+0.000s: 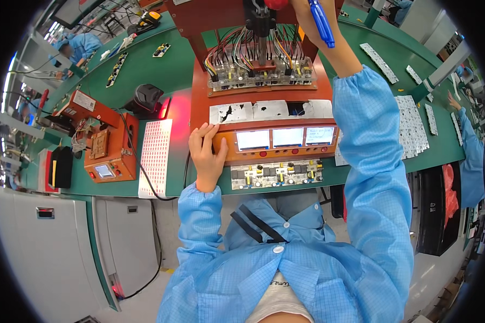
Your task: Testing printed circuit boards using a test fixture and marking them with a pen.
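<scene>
My left hand [207, 153] lies on the left front corner of an orange-red test fixture [200, 110], fingers stretched and holding nothing. At the top edge my right hand [310, 24] has a blue pen [321, 24] in it, beside a red ball knob [276, 3]; its fingertips are cut off by the frame. Below the knob, a clear plate with wires [261, 75] presses over the fixture's bed. Three small lit screens [272, 138] sit on the front panel. A populated circuit board [276, 174] lies just in front of the panel, touched by neither hand.
To the left are a red-and-white label sheet [155, 156], a black barcode scanner [147, 100] with a red glow, and a smaller orange tester [110, 145]. Boards [415, 129] lie on the right of the green table. A scanner cable crosses the table's front edge. Other people work nearby.
</scene>
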Motion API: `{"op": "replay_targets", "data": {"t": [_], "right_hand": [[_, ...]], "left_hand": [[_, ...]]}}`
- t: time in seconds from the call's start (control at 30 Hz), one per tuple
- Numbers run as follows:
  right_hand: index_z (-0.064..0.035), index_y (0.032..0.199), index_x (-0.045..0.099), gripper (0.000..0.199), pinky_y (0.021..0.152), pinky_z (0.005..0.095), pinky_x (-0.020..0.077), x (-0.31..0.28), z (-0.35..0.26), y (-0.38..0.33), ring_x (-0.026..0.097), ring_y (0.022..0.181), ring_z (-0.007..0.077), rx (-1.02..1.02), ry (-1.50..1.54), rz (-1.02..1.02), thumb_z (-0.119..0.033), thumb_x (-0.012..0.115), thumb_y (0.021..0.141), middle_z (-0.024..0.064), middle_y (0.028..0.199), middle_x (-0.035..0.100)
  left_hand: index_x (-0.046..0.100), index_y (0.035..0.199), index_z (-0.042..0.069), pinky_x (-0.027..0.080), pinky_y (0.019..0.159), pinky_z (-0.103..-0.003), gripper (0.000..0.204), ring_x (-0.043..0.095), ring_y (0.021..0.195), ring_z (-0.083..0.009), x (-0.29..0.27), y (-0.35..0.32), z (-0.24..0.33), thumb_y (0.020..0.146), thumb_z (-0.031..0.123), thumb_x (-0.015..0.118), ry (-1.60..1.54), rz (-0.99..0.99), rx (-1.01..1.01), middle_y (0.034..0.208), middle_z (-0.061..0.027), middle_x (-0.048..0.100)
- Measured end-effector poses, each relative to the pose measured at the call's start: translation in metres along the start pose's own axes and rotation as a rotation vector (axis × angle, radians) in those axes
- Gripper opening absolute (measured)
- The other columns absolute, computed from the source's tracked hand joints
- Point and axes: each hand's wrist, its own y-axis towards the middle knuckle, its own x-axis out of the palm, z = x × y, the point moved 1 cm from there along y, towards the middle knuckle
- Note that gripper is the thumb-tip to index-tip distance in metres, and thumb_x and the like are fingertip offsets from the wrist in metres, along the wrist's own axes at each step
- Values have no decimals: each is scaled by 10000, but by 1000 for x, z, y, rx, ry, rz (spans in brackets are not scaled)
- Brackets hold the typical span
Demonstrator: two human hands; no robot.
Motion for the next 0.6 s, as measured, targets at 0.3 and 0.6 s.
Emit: {"op": "replay_targets", "data": {"t": [0.3, 0.6], "right_hand": [[-56, 761, 388, 439, 711, 279, 485, -15, -4, 4, 636, 836, 163, -181, 109, -214, -174, 810, 739, 107, 763, 588], [-48, 779, 388, 487, 624, 265, 452, -18, -6, 4, 545, 689, 137, -283, -18, -253, -185, 847, 689, 102, 800, 605]], "left_hand": [[593, 1133, 40, 366, 1017, -466, 623, 503, 1128, -316, -1, 1, 8, 607, 246, 854, 26, -19, -3, 1134, -117, 537], [585, 1136, 42, 367, 1014, -459, 626, 483, 1141, -317, 0, 1, 7, 613, 258, 854, 26, -36, -22, 1140, -120, 536]]}}
